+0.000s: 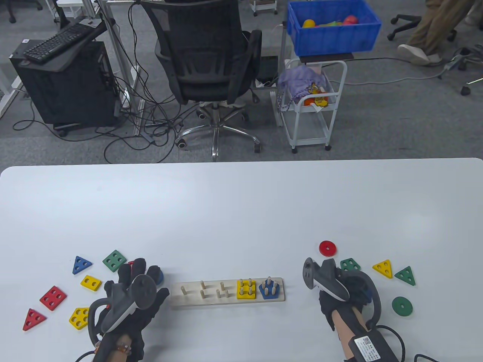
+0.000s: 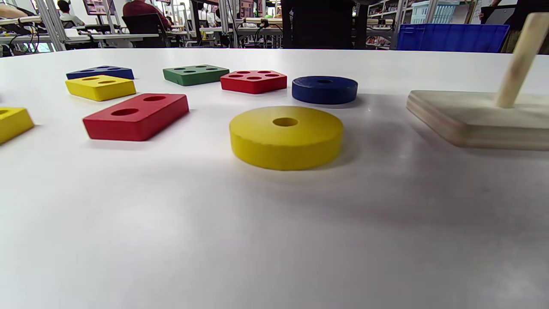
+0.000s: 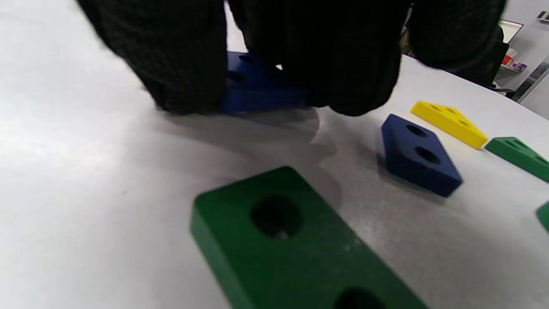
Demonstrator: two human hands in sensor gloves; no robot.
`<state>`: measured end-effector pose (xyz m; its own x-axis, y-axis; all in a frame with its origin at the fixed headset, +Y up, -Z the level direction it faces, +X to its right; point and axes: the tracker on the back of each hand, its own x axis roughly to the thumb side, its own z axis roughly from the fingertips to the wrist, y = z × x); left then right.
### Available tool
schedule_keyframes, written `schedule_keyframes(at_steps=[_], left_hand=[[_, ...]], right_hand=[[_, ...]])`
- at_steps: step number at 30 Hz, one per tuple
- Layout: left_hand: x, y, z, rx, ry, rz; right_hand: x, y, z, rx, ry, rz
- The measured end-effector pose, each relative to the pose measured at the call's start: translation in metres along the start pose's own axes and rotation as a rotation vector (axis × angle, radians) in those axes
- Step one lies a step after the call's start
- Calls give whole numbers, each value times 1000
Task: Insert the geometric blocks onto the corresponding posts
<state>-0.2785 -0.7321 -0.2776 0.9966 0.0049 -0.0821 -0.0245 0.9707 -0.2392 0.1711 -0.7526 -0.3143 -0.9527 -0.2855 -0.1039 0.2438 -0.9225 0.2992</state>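
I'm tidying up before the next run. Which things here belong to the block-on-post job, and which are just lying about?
Belong to the job:
- peg board, with a yellow square block and a blue pentagon block already on it
- loose blocks, e.g. yellow disc, red disc, green disc

Lying about:
- office chair
- blue bin
- white cart
- keyboard
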Motion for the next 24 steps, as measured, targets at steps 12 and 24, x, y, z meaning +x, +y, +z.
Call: schedule_keyframes(at_steps=[12, 24], left_hand=[[0, -1, 0, 0, 0, 5], [-1, 0, -1, 2, 10, 7]], right_hand=[[21, -44, 36, -244, -346, -334], [99, -54, 67, -443, -682, -260]])
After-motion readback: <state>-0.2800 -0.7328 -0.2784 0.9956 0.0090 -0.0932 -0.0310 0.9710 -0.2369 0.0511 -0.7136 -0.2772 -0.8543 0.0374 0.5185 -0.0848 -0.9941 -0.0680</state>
